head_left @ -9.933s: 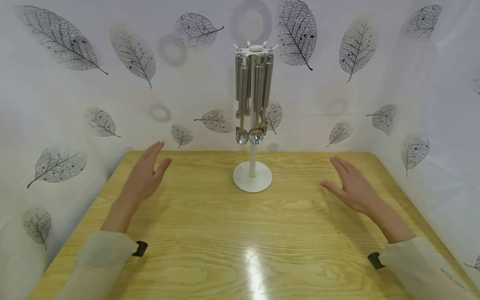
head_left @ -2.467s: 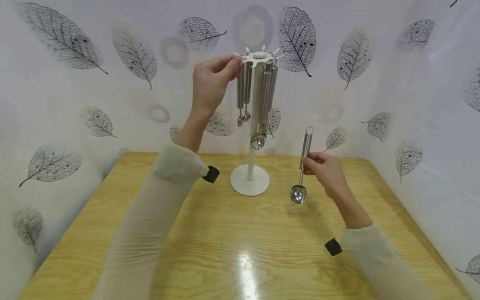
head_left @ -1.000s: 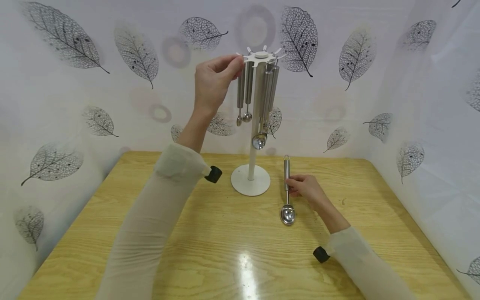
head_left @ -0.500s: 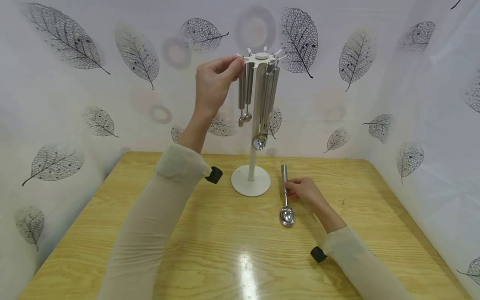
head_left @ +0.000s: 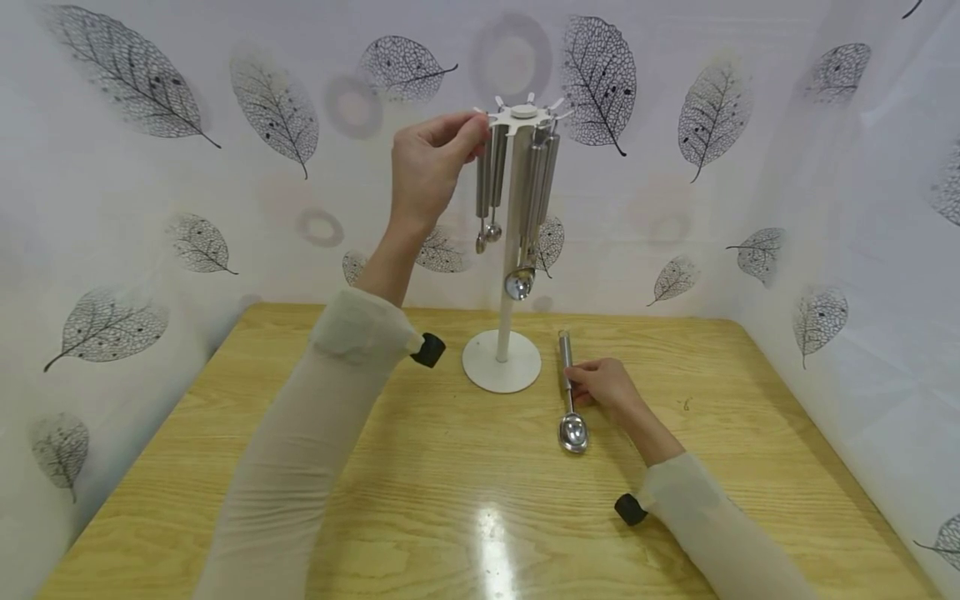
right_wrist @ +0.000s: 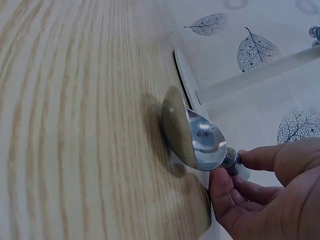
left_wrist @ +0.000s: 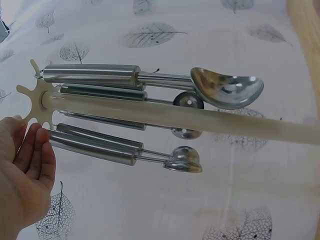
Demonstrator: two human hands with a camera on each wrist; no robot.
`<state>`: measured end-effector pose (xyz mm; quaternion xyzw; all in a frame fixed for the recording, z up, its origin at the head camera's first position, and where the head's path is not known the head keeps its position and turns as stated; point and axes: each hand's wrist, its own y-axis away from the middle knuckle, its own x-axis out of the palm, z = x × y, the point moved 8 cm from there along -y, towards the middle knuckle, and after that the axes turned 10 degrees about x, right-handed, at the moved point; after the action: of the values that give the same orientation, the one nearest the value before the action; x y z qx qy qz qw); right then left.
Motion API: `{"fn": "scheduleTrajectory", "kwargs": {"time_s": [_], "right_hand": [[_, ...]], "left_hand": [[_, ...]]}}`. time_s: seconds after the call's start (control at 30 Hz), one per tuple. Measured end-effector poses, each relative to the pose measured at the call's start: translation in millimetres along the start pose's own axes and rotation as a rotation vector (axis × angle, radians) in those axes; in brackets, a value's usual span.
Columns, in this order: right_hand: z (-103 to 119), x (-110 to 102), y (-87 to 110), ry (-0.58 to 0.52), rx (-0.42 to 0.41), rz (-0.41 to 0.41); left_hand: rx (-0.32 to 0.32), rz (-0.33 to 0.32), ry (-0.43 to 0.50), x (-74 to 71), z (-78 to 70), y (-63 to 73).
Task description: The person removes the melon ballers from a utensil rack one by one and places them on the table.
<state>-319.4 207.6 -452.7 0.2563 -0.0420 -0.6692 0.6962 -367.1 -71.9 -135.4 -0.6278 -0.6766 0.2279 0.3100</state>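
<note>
A white utensil stand (head_left: 502, 371) has a round base and a star-shaped top of hooks. My left hand (head_left: 431, 167) pinches one hook at the left of that top, as the left wrist view also shows with the fingers against the stand's head (left_wrist: 35, 100). Several steel-handled tools hang there, among them a large scoop (left_wrist: 227, 90) and a small melon baller (left_wrist: 184, 159). To the right of the base, my right hand (head_left: 607, 387) pinches the handle of an ice cream scoop (head_left: 573, 432). In the right wrist view its bowl (right_wrist: 192, 132) lies at the tabletop, shadow beside it.
The wooden table (head_left: 420, 500) runs up to a white cloth backdrop (head_left: 300, 200) with a leaf print, which also hangs at both sides. A black wrist strap piece (head_left: 429, 350) sticks out at the left cuff.
Earlier both hands were apart and the scoop hung on the stand. The right hand has since lowered the scoop to the table; its handle has lately tipped down. The left hand stays at the hook.
</note>
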Motion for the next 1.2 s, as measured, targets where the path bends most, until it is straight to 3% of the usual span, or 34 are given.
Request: {"fn": "scheduleTrajectory", "kwargs": {"time_s": [1.2], "right_hand": [[3.0, 5.7, -1.0, 0.065, -0.036, -0.112]], "left_hand": [[-0.005, -0.008, 0.008, 1.7, -1.2, 2.0]]}}
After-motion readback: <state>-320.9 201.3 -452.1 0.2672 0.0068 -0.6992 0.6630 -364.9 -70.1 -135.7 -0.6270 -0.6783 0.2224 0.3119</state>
